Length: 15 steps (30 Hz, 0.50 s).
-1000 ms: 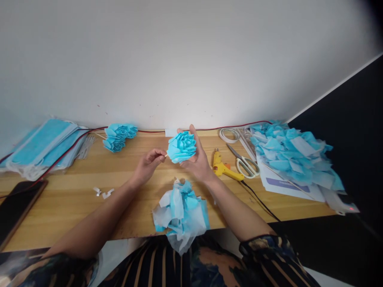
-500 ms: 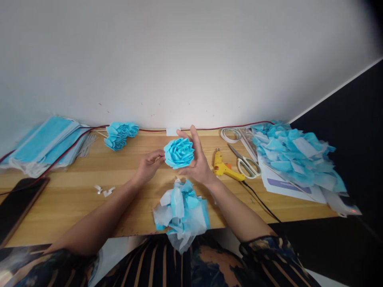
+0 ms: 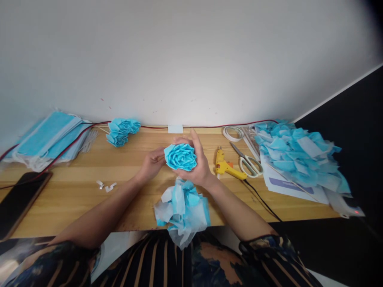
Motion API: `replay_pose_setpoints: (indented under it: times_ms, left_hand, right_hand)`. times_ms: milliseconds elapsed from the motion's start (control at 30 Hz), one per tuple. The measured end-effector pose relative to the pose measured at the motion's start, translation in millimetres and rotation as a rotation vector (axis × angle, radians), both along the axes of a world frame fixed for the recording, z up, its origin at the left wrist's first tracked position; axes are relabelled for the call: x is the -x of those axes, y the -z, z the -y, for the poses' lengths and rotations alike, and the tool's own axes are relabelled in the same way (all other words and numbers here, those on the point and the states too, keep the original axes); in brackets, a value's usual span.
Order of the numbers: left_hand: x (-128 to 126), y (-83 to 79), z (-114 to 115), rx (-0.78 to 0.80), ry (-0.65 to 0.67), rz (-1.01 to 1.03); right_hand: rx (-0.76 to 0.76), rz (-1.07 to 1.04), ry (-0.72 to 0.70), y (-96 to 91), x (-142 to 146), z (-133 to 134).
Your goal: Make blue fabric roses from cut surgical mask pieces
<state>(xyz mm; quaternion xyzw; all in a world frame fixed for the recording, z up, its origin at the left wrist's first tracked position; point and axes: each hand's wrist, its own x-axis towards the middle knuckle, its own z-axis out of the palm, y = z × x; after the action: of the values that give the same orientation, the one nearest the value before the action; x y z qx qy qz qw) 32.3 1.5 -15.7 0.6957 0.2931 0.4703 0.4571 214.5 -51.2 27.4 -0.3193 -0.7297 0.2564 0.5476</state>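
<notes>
A blue paper-like flower (image 3: 180,156), made of folded mask material, sits between both hands above the wooden table (image 3: 74,199). My right hand (image 3: 200,165) cups it from the right and behind, fingers curled round the petals. My left hand (image 3: 153,163) pinches it at its left side, where its stick was seen. Just below lies a loose heap of blue and white cut pieces (image 3: 182,209) at the table's front edge.
A yellow glue gun (image 3: 226,166) with a black cord, scissors (image 3: 247,161) and a tape roll (image 3: 232,133) lie to the right. Further right is a big pile of blue scraps (image 3: 296,153). Finished flowers (image 3: 121,130), stacked masks (image 3: 48,139) and a phone (image 3: 20,201) are on the left.
The flower has turned to face upward and come lower and slightly nearer. My right hand's fingers have closed more tightly round it, and my left hand has moved in against it.
</notes>
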Motion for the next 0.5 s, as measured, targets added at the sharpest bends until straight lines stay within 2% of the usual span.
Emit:
replay_pose_setpoints:
  times_ms: [233, 400, 500]
  left_hand:
    - [-0.7, 0.7, 0.0, -0.059, -0.014, -0.003]
    - [-1.5, -5.1, 1.8, -0.083, -0.026, -0.031]
    - [-1.5, -5.7, 1.8, -0.059, -0.016, -0.028]
  right_hand:
    - [-0.067, 0.040, -0.002, 3.4, -1.3, -1.0]
    - [-0.022, 0.060, 0.028, 3.1, -0.7, 0.3]
    - [-0.007, 0.034, -0.012, 3.5, -2.0, -2.0]
